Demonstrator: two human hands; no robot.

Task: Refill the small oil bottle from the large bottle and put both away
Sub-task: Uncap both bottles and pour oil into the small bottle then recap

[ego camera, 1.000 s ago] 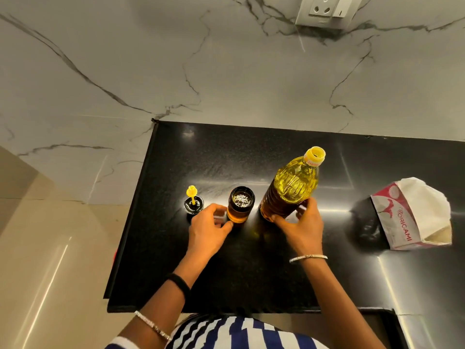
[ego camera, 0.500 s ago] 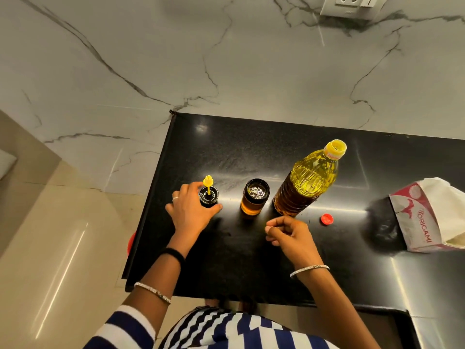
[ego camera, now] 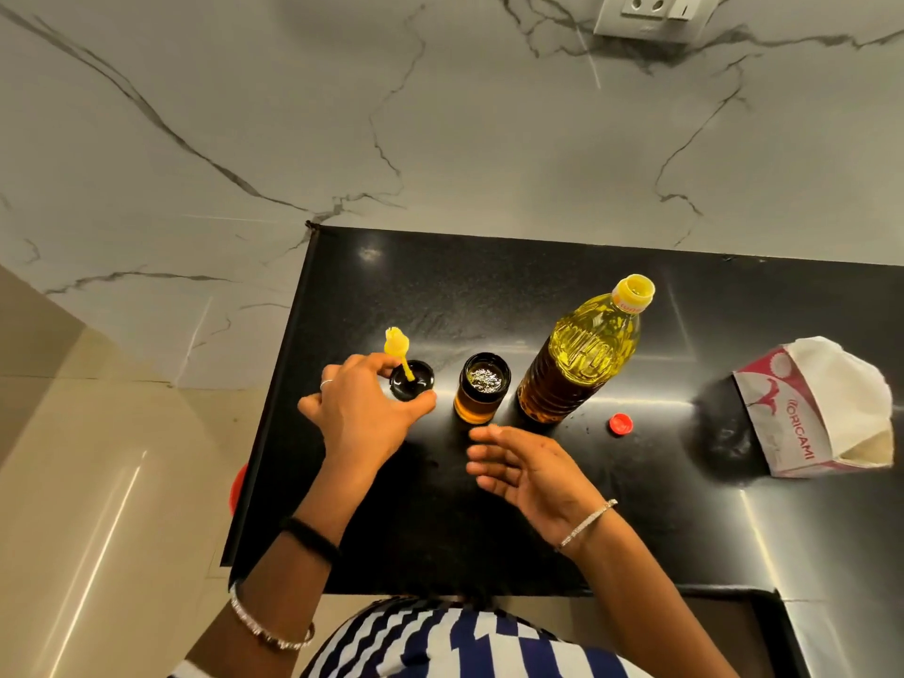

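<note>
The large bottle (ego camera: 582, 354) is stood uncapped, the small bottle (ego camera: 482, 389) open just beside it on its left, mouths likely cleared for pouring. The black lid (ego camera: 412, 380) with its yellow spout is pinched by the left hand (ego camera: 362, 413); the right hand (ego camera: 528, 469) is held relaxed, empty. The red cap (ego camera: 621, 424) is parked aside on the glossy black counter (ego camera: 489, 296), backed by a marble wall (ego camera: 440, 115).

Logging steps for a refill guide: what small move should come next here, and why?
Probably the right hand closes round the large bottle to pour: it is uncapped, its red cap lies on the counter, the small bottle stands open, and the left hand grips only the black lid.
</note>
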